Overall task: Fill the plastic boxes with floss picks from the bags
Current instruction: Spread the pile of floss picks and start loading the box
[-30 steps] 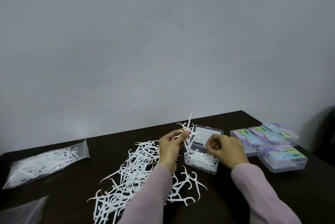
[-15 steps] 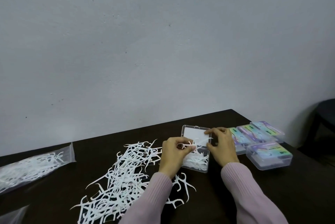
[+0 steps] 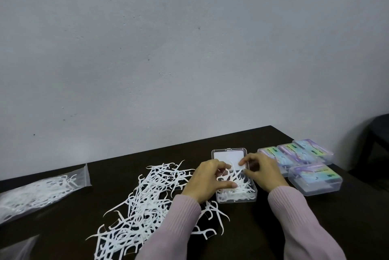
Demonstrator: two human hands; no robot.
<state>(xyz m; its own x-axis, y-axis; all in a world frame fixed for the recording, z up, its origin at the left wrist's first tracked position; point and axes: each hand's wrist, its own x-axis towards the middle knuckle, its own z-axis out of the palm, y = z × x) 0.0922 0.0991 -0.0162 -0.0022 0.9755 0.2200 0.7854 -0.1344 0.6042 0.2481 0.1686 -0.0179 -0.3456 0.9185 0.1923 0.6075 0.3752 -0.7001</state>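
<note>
On the dark desk [image 3: 315,228], both hands, left [image 3: 207,181] and right [image 3: 263,172], pinch floss picks [image 3: 229,172] over the part-filled open box [image 3: 237,194]; four closed boxes [image 3: 313,177] sit right.

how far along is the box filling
Done: four closed boxes with coloured labels sit at the right. In hand: both hands, left and right, place picks into the open box, partly full. Left: the loose pile and a full bag.
</note>
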